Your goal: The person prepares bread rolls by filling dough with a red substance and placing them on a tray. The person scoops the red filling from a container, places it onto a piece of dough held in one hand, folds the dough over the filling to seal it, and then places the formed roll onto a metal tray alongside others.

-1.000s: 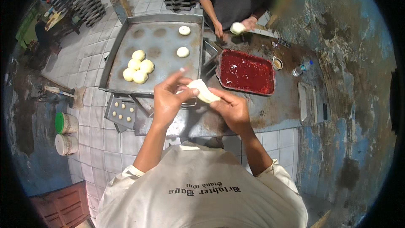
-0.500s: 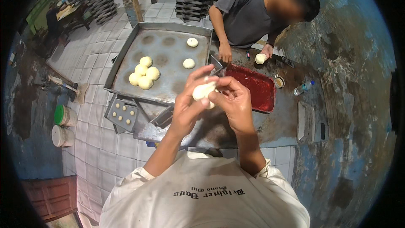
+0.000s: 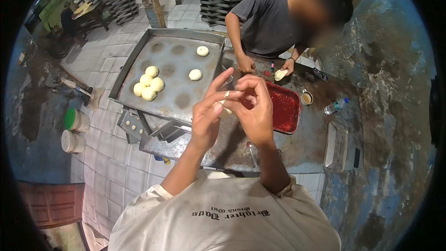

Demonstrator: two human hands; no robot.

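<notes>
Above the table my left hand [image 3: 206, 116] and my right hand [image 3: 257, 114] meet, pinching a small piece of pale dough [image 3: 226, 107] between them. Only slivers of it show; my fingers and thumbs hide most of it. My left index finger points up and away from the dough. Just beyond my right hand lies a red tray [image 3: 291, 123] smeared with red filling. To the left, a large metal baking tray [image 3: 153, 53] carries a cluster of yellowish dough balls [image 3: 149, 83] and two paler dough balls [image 3: 195, 75] set apart. Near my right wrist rests a spoon [image 3: 252, 154].
Across the table a person in a grey shirt [image 3: 265, 23] holds a flattened piece of dough [image 3: 280, 75]. A cup [image 3: 306, 97], a water bottle [image 3: 335, 106] and a flat grey device [image 3: 338, 146] stand at the right. A smaller tray [image 3: 127, 123] sits below the big one.
The dough between my hands shows less now, more covered by my fingers. The other person's dough has gone from a rounded lump to a flatter piece. My view has shifted slightly.
</notes>
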